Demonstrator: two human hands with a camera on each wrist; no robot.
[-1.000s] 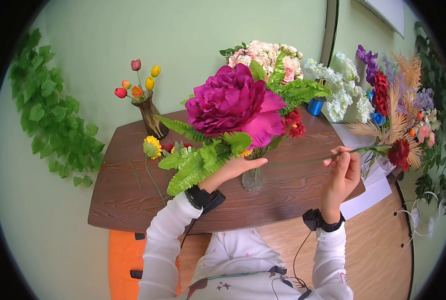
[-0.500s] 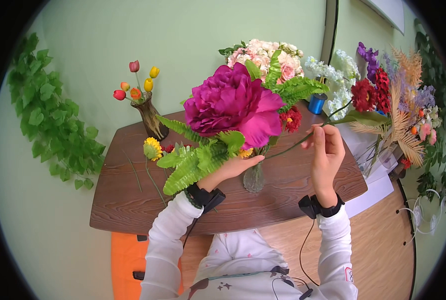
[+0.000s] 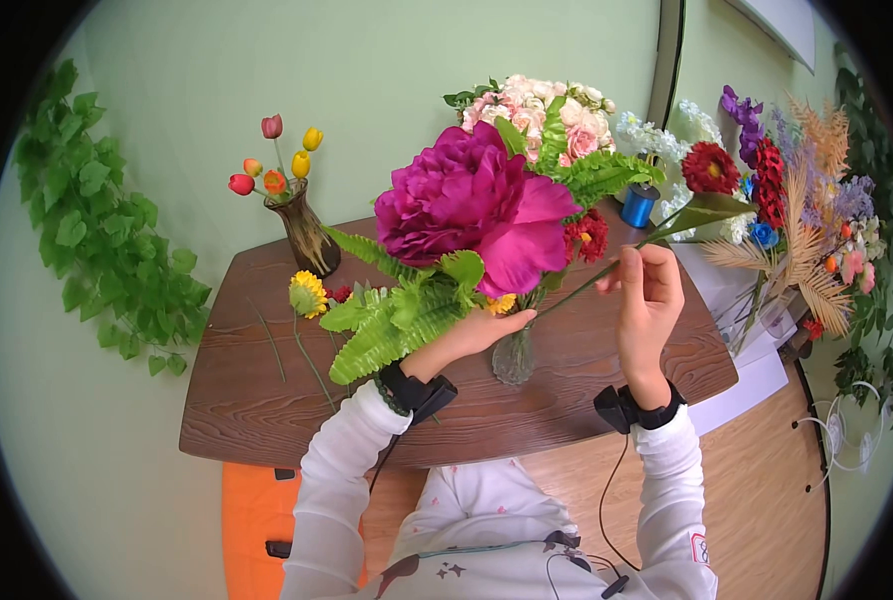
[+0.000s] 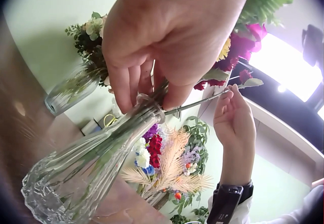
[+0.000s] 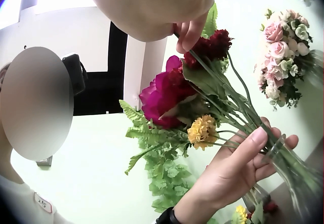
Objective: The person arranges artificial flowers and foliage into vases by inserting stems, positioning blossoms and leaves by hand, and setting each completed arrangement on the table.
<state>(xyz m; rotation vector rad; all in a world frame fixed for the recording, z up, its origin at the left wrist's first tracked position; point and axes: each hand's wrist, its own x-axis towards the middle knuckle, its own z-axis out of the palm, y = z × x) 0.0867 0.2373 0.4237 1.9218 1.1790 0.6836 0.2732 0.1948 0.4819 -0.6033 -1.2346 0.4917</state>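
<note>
A clear ribbed glass vase [image 4: 76, 168] holds several green stems. My left hand [image 4: 162, 46] grips the stems at its neck, thumb and fingers around them, also seen in the right wrist view [image 5: 233, 171]. Above that hand spread a large magenta flower [image 3: 471, 205], green fern leaves [image 3: 391, 325] and a yellow flower [image 5: 202, 132]. My right hand [image 3: 648, 310] pinches the green stem of a dark red flower [image 3: 710, 167], which leans up to the right; the stem's lower end reaches the left hand by the vase mouth.
On the brown table [image 3: 446, 420] a tulip vase [image 3: 303, 230] stands at the back left, with loose stems and a yellow flower [image 3: 308, 294] before it. Pink and white roses [image 3: 551, 115] and a blue spool [image 3: 639, 205] are behind. Mixed flowers [image 3: 786, 220] stand at the right.
The dark red flower has swung from the far right, upward and inward, its stem now slanting. My right hand has moved slightly left and up. My left hand keeps its grip at the vase neck.
</note>
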